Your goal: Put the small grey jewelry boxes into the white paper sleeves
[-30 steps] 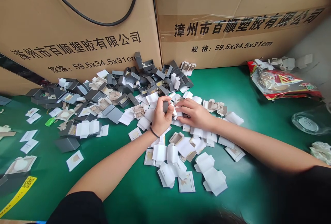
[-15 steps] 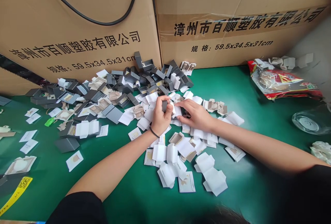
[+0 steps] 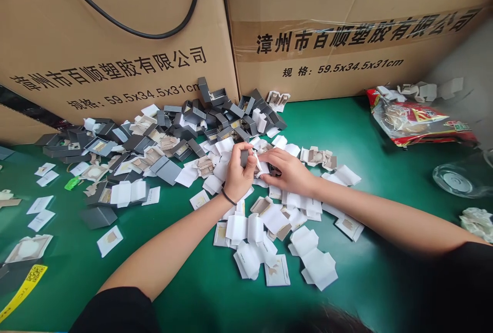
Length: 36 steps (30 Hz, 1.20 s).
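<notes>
My left hand point(image 3: 238, 173) is closed around a small dark grey box point(image 3: 244, 157), held upright above a heap of white paper inserts point(image 3: 269, 230). My right hand point(image 3: 289, 171) pinches a white insert point(image 3: 257, 164) against that box, and its fingers are curled. A black band circles my left wrist. Behind the hands lies a pile of small grey boxes point(image 3: 215, 117), many of them open. More grey boxes and inserts point(image 3: 127, 153) are scattered to the left on the green table point(image 3: 370, 138).
Two large brown cartons point(image 3: 115, 40) with printed text stand along the back, a black cable hanging over the left one. A red snack bag point(image 3: 416, 120) and a glass dish point(image 3: 458, 181) sit at right. A yellow tag point(image 3: 25, 284) lies at front left.
Both hands stay together at the grey box with only small finger movements. The view has shifted slightly to the right.
</notes>
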Tool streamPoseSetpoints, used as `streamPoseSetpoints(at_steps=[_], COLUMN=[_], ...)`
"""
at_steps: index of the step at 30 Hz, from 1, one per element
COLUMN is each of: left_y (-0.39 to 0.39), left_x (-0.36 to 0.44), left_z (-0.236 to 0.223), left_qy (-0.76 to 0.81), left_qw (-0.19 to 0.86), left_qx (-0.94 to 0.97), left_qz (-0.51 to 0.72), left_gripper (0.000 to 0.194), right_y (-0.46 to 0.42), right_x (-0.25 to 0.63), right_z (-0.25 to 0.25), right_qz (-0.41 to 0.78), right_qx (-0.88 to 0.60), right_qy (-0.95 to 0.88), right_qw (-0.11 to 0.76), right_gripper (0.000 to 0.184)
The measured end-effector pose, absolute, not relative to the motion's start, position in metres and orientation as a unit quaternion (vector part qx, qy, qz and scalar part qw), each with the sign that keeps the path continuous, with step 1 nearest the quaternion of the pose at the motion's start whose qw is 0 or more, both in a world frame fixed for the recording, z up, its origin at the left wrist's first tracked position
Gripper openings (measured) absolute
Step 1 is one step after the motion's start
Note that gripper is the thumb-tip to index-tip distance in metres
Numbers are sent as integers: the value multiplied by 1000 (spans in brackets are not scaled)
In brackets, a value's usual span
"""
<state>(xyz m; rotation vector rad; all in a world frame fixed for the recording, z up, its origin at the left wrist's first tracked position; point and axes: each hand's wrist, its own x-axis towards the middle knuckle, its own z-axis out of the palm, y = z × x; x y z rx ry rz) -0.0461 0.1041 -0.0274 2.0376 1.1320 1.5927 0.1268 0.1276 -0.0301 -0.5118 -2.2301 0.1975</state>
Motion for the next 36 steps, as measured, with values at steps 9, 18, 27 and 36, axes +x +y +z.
streamPoseSetpoints(at_steps=[9,18,27,36], left_y=[104,106,107,108], left_x=[-47,-49,-48,-49], left_z=[-28,-28,-28,-29], left_qy=[404,411,430,436], left_qw=[151,172,197,235], left_qx=[711,703,683,663], left_qz=[555,555,557,561], left_gripper=[39,41,47,48], right_y=[126,126,135,134], right_x=[127,129,134,139], right_z=[-30,-28,-31,-20], right_qz=[106,93,15,-229], right_qx=[-198,-226,-189,-132], right_qy=[-860,-880,-899,-903], right_qw=[459,408,395,339], right_gripper=[33,31,27,28])
